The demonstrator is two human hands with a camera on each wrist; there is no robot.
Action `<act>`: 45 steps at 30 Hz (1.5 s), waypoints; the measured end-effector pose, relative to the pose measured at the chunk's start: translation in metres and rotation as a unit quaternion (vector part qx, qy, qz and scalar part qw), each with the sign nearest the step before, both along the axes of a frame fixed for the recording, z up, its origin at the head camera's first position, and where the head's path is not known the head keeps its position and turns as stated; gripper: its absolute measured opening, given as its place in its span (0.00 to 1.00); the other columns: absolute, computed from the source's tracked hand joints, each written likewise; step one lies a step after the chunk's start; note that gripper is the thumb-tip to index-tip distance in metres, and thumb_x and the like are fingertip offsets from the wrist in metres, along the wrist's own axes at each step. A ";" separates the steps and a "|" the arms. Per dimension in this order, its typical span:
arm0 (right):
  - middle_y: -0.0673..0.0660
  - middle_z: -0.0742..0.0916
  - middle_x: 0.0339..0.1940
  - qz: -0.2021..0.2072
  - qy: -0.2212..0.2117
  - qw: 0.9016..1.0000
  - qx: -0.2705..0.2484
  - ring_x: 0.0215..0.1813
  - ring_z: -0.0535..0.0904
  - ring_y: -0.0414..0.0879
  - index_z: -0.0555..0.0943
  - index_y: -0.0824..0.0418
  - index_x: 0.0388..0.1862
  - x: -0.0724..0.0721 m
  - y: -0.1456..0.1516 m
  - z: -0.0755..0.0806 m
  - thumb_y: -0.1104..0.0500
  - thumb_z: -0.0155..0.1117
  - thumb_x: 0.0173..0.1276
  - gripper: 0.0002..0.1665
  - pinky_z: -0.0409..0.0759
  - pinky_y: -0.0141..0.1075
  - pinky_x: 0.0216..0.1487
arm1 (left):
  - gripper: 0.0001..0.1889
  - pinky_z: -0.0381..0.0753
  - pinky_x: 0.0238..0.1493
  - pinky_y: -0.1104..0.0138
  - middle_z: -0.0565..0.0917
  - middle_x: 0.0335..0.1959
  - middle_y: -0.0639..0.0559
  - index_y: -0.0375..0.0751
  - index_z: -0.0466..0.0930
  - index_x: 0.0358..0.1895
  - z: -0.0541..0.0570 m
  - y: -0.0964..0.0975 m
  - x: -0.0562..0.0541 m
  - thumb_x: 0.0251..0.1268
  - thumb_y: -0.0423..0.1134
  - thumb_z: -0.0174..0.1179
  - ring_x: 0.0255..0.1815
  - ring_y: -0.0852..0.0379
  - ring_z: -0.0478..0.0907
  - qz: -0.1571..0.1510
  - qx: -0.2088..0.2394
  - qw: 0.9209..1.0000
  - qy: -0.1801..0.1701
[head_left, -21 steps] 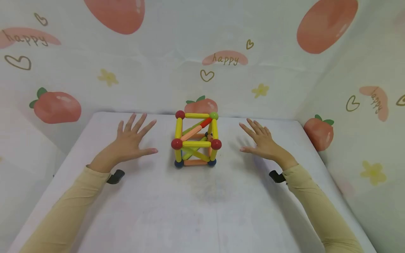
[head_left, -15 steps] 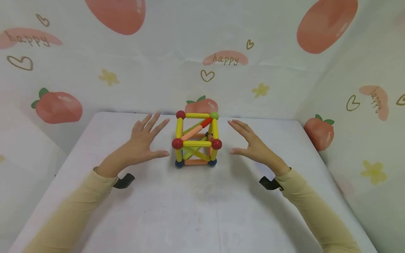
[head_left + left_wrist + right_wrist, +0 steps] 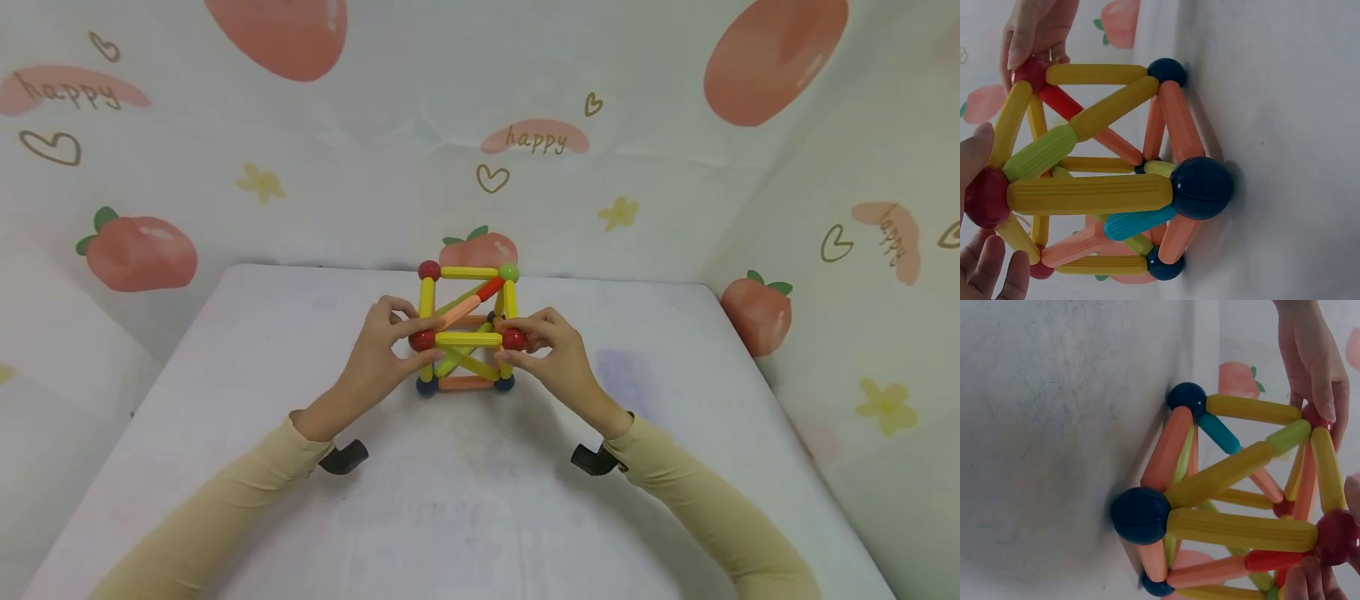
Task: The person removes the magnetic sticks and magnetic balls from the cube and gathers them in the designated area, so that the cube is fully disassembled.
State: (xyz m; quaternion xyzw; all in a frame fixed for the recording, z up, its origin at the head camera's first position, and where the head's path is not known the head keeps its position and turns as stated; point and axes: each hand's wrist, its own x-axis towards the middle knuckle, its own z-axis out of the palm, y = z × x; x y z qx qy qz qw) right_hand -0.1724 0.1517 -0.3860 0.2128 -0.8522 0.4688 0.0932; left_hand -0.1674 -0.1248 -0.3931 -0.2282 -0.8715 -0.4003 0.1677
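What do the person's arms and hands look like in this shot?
The left hand and right hand are bare, no gloves. Both arms wear long, plain beige sleeves: left sleeve, right sleeve, each reaching the wrist. A short black bent piece juts out at each cuff: left piece, right piece. No cables visible.

Booth-like corner, type of premises unclear, white table (image 3: 480, 517), creased fruit-printed hangings (image 3: 375, 179) behind and beside it
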 end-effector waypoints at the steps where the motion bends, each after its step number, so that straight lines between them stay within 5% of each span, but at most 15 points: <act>1: 0.56 0.79 0.40 -0.002 0.002 1.000 -0.005 0.39 0.79 0.47 0.86 0.52 0.54 0.000 -0.001 -0.001 0.56 0.79 0.54 0.26 0.82 0.43 0.44 | 0.24 0.72 0.39 0.61 0.70 0.48 0.46 0.49 0.87 0.53 0.000 0.001 0.000 0.48 0.40 0.78 0.46 0.52 0.66 0.001 0.005 1.000 0.002; 12: 0.63 0.81 0.37 -0.011 0.022 0.999 -0.025 0.34 0.79 0.54 0.87 0.66 0.48 0.002 -0.009 0.007 0.66 0.77 0.55 0.19 0.84 0.52 0.39 | 0.20 0.77 0.39 0.74 0.69 0.41 0.47 0.47 0.88 0.50 -0.004 0.004 0.000 0.50 0.38 0.76 0.39 0.58 0.70 0.004 0.025 1.000 0.009; 18: 0.63 0.82 0.37 -0.011 0.016 0.999 -0.026 0.33 0.78 0.48 0.87 0.68 0.46 0.011 -0.012 0.024 0.67 0.76 0.56 0.17 0.84 0.41 0.38 | 0.20 0.76 0.39 0.76 0.69 0.41 0.48 0.47 0.88 0.50 -0.005 0.005 0.000 0.50 0.36 0.76 0.39 0.58 0.71 0.003 0.037 0.999 0.014; 25: 0.58 0.83 0.38 0.006 0.012 0.999 -0.045 0.33 0.79 0.43 0.88 0.58 0.48 -0.008 -0.002 -0.001 0.59 0.78 0.55 0.19 0.82 0.28 0.37 | 0.17 0.76 0.39 0.76 0.69 0.41 0.47 0.46 0.89 0.48 -0.005 0.006 0.001 0.51 0.37 0.75 0.39 0.59 0.71 0.008 0.038 0.999 0.016; 45: 0.56 0.79 0.33 0.010 0.017 0.999 -0.042 0.31 0.77 0.43 0.88 0.63 0.44 -0.009 -0.004 -0.001 0.63 0.76 0.57 0.14 0.79 0.28 0.34 | 0.15 0.77 0.38 0.75 0.69 0.40 0.48 0.46 0.89 0.45 -0.005 0.007 0.001 0.52 0.38 0.75 0.40 0.58 0.71 0.007 0.034 0.999 0.027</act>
